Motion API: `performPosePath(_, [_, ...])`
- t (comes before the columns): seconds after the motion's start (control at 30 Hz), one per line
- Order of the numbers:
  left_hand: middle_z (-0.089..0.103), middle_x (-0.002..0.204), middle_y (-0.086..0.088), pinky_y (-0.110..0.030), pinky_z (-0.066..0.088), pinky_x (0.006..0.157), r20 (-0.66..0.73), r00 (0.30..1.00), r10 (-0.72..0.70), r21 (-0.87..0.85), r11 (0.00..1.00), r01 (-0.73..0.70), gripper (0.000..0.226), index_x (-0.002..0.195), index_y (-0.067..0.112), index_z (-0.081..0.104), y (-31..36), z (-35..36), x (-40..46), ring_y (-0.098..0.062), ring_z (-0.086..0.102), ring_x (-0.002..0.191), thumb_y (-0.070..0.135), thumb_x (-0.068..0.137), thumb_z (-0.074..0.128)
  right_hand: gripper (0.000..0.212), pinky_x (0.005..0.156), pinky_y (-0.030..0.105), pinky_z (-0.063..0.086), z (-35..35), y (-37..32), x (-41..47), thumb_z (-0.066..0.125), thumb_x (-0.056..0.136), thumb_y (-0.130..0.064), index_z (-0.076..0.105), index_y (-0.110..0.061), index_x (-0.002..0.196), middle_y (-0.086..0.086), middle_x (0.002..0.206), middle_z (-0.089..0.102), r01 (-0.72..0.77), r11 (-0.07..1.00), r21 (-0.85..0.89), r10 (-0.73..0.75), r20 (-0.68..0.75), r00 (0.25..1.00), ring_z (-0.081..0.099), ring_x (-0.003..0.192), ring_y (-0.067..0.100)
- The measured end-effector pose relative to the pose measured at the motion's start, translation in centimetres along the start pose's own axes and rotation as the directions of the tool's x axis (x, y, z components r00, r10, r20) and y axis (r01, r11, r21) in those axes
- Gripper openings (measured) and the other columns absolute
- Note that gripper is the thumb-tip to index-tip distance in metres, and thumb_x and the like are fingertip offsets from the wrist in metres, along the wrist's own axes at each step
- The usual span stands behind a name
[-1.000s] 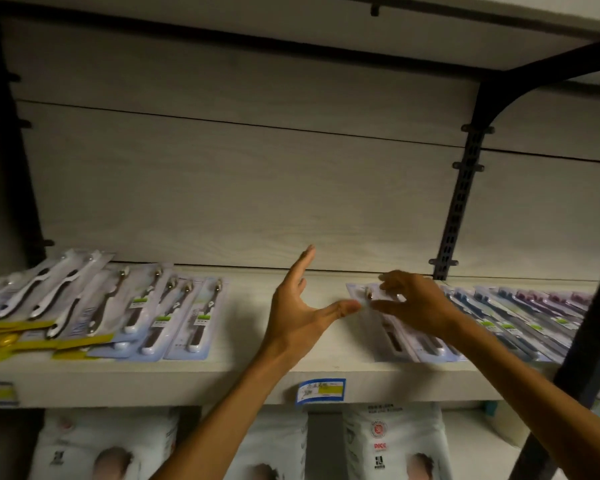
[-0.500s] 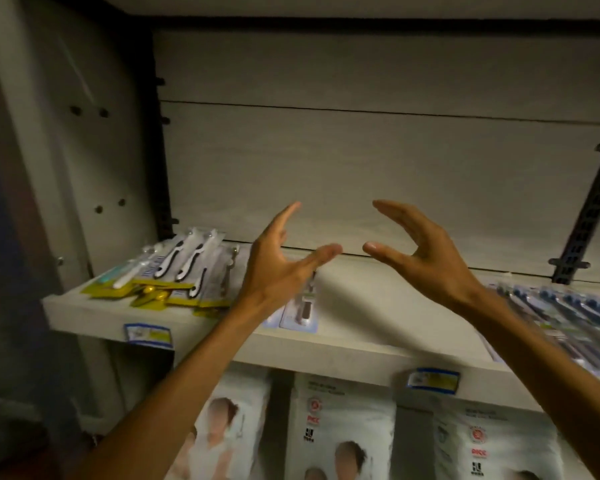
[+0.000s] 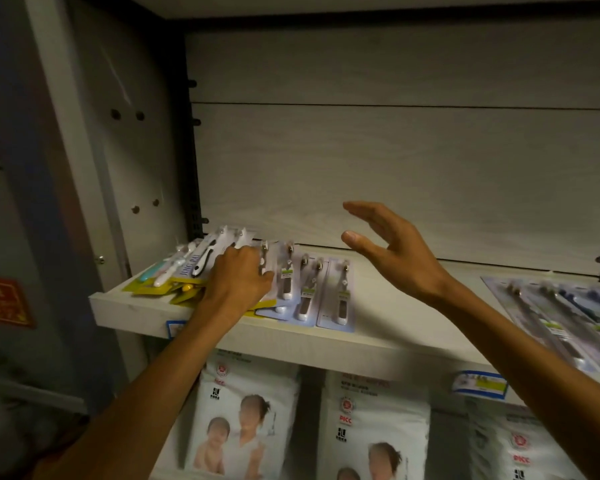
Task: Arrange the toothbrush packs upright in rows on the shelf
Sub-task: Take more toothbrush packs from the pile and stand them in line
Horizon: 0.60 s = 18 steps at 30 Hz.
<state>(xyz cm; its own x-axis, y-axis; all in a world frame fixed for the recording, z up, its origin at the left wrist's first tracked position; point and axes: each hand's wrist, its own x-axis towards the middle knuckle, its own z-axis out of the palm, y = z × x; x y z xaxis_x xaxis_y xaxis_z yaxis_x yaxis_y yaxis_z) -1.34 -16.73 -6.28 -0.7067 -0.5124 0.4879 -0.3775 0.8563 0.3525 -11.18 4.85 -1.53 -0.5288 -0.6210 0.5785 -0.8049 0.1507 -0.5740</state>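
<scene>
Toothbrush packs lie flat on the pale shelf (image 3: 326, 344). At its left end sits a heap of yellow-backed packs (image 3: 187, 268), with a row of blue-backed packs (image 3: 338, 296) beside it. My left hand (image 3: 236, 278) is down on the seam between the two groups, fingers curled over the edge of a clear toothbrush pack (image 3: 269, 268). My right hand (image 3: 395, 251) hovers above the bare middle of the shelf with fingers spread, holding nothing. Another fan of dark toothbrush packs (image 3: 568, 317) lies flat at the right end.
A black slotted upright (image 3: 193, 168) and a grey side panel (image 3: 84, 168) close off the shelf's left end. The back wall (image 3: 395, 150) is pale wood. White product bags (image 3: 246, 420) hang below, and a price label (image 3: 480, 384) is stuck on the shelf's front edge.
My view has swung left. My left hand has dropped from mid-air onto the left pile of packs. My right hand left the right-hand packs and stays raised and empty.
</scene>
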Motion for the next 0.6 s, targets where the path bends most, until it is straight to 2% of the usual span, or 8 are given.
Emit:
performPosePath(0.13, [0.061,0.089,-0.01,-0.03,0.039,0.063,0.01,0.999,-0.042,-0.003,0.999,0.042,0.014,0.084,0.011,0.059,0.2,0.1,0.5,-0.028,0.057,0.088,0.024,0.081,0.065,0.062,0.107,0.028,0.036,0.9,0.2,-0.1,0.055,0.083,-0.053,0.045,-0.027,0.139,-0.01,0.143,0.046,-0.027,0.999,0.044,0.026,0.019,0.999,0.042,0.13,0.005])
performPosePath(0.2, [0.058,0.08,-0.008,-0.029,0.035,0.059,0.001,0.998,-0.066,-0.029,0.997,0.066,0.014,0.077,0.01,0.057,0.3,0.2,0.6,-0.029,0.056,0.085,0.022,0.079,0.066,0.059,0.106,0.026,0.036,1.1,0.4,-0.2,0.055,0.084,-0.05,0.046,-0.027,0.138,-0.01,0.142,0.047,-0.03,0.997,0.066,0.028,0.019,0.999,0.042,0.129,0.004])
performPosePath(0.3, [0.054,0.065,-0.005,-0.028,0.036,0.053,-0.011,0.993,-0.12,-0.108,0.987,0.118,0.022,0.064,0.01,0.054,0.4,-0.1,1.0,-0.023,0.053,0.067,0.021,0.075,0.07,0.058,0.103,0.024,0.038,1.4,0.8,-0.5,0.054,0.084,-0.052,0.047,-0.028,0.136,-0.012,0.14,0.049,-0.046,0.995,0.092,0.043,0.028,0.999,0.044,0.126,0.002])
performPosePath(0.37, [0.054,0.064,-0.004,-0.028,0.041,0.056,-0.016,0.987,-0.162,-0.195,0.968,0.156,0.031,0.057,0.018,0.047,0.5,-0.8,1.1,-0.019,0.05,0.061,0.021,0.075,0.073,0.058,0.102,0.023,0.039,1.5,0.9,-0.7,0.052,0.082,-0.054,0.049,-0.028,0.134,-0.014,0.137,0.051,-0.056,0.993,0.099,0.053,0.037,0.998,0.045,0.122,0.0])
performPosePath(0.43, [0.058,0.07,-0.004,-0.03,0.047,0.064,-0.035,0.98,-0.198,-0.254,0.95,0.183,0.034,0.057,0.024,0.045,0.6,-1.4,1.1,-0.019,0.053,0.066,0.021,0.076,0.074,0.057,0.101,0.022,0.04,1.7,1.1,-0.9,0.052,0.082,-0.053,0.05,-0.028,0.133,-0.013,0.134,0.053,-0.071,0.99,0.12,0.067,0.036,0.997,0.048,0.121,0.0])
performPosePath(0.47, [0.06,0.073,-0.003,-0.031,0.048,0.067,-0.061,0.976,-0.207,-0.289,0.94,0.182,0.029,0.061,0.024,0.05,0.6,-1.6,1.1,-0.02,0.055,0.068,0.021,0.076,0.074,0.055,0.1,0.022,0.042,1.8,1.2,-0.9,0.054,0.083,-0.052,0.05,-0.028,0.132,-0.012,0.133,0.054,-0.084,0.986,0.142,0.081,0.03,0.996,0.05,0.12,0.001])
performPosePath(0.53, [0.065,0.079,0.0,-0.031,0.052,0.073,-0.132,0.966,-0.222,-0.388,0.908,0.156,0.017,0.081,0.018,0.062,1.1,-1.8,1.0,-0.019,0.061,0.075,0.022,0.074,0.076,0.049,0.096,0.02,0.046,2.0,1.3,-0.7,0.057,0.086,-0.045,0.052,-0.027,0.13,-0.01,0.13,0.058,-0.126,0.971,0.204,0.126,0.016,0.992,0.055,0.116,0.003])
performPosePath(0.6, [0.068,0.082,0.002,-0.037,0.056,0.076,-0.2,0.955,-0.218,-0.494,0.864,0.094,0.029,0.095,0.017,0.06,2.3,-1.7,0.4,-0.019,0.066,0.079,0.02,0.072,0.078,0.044,0.09,0.016,0.049,2.3,1.0,-0.4,0.061,0.088,-0.039,0.054,-0.024,0.129,-0.007,0.124,0.063,-0.193,0.936,0.295,0.198,0.014,0.98,0.06,0.111,0.003])
